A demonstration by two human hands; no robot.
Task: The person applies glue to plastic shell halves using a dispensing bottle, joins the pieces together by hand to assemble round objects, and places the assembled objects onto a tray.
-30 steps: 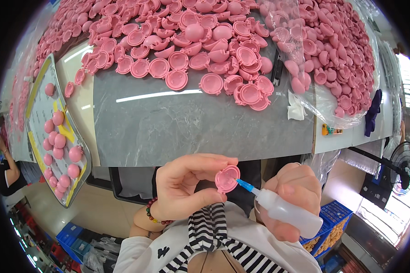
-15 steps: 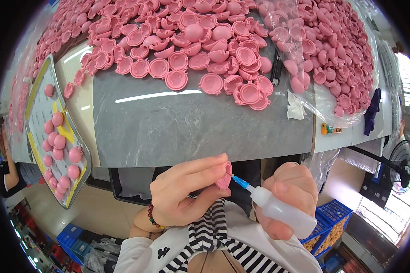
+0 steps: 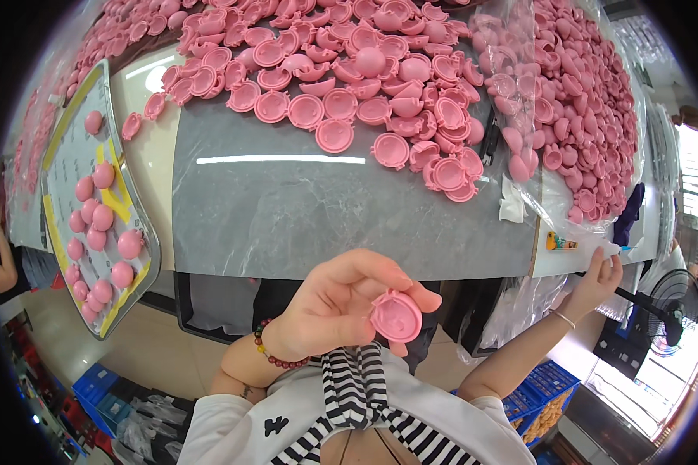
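My left hand [image 3: 341, 302] pinches a round pink plastic half-shell [image 3: 396, 316] between thumb and fingers, just off the table's front edge. Its hollow inner face and small rim tabs are turned up toward me. Far to the right, my right hand [image 3: 597, 280] is at a small white squeeze bottle [image 3: 606, 247] with a blue needle tip, low over the side table; its fingertips are closed on the bottle's end. Many loose pink half-shells [image 3: 335, 135] lie heaped across the far part of the grey marbled table [image 3: 310, 209].
At left stands a tray [image 3: 149, 271] with yellow strips and several closed pink balls [image 3: 130, 244]. Clear plastic bags hold more pink shells [image 3: 574, 116] at right. A white scrap [image 3: 512, 200], an orange-and-green small item [image 3: 560, 242], a dark cloth [image 3: 629, 217] and a fan [image 3: 672, 302] are nearby.
My right hand has carried the squeeze bottle away from the half-shell, out to the far right. My left hand still holds the half-shell, now turned with its inside facing up.
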